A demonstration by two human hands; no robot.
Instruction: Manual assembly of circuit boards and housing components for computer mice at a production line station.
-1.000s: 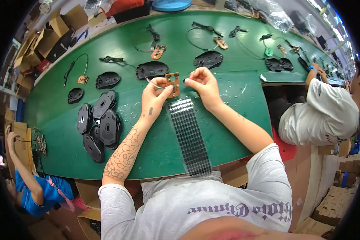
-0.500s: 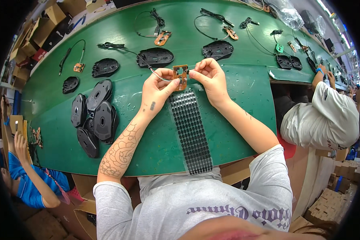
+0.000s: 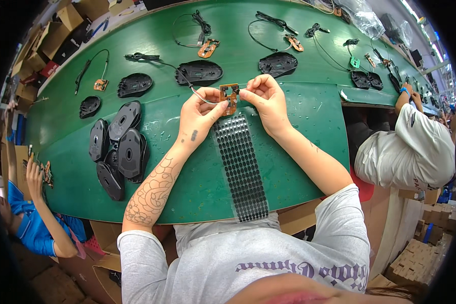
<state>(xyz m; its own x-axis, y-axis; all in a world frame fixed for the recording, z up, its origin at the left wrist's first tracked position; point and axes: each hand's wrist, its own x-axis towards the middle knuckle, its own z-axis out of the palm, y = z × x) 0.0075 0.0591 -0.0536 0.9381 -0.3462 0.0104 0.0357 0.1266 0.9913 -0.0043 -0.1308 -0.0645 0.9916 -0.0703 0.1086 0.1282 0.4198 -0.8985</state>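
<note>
My left hand [image 3: 203,110] is closed on an orange-brown circuit board [image 3: 228,93], holding it by its left edge and lower part above the bench. A thin cable [image 3: 185,78] runs from the board past my left fingers to a coiled black cord [image 3: 142,57]. My right hand [image 3: 266,100] is closed too, thumb and fingertips pinching the upper right edge of the board beside a small black part. Just below the board lies a clear sheet [image 3: 240,169] with rows of black oval pads, reaching the bench's near edge.
Black mouse shells [image 3: 131,144] are heaped at left on the green bench [image 3: 187,182]. Open mouse bases [image 3: 198,72], circuit boards [image 3: 208,48] and coiled cords stand farther back. A person in blue [image 3: 35,233] sits at left, another in a light shirt [image 3: 405,147] at right.
My hands and the board stay almost in place, still pinched together. At left the co-worker's raised hand has shifted slightly right and upward.
</note>
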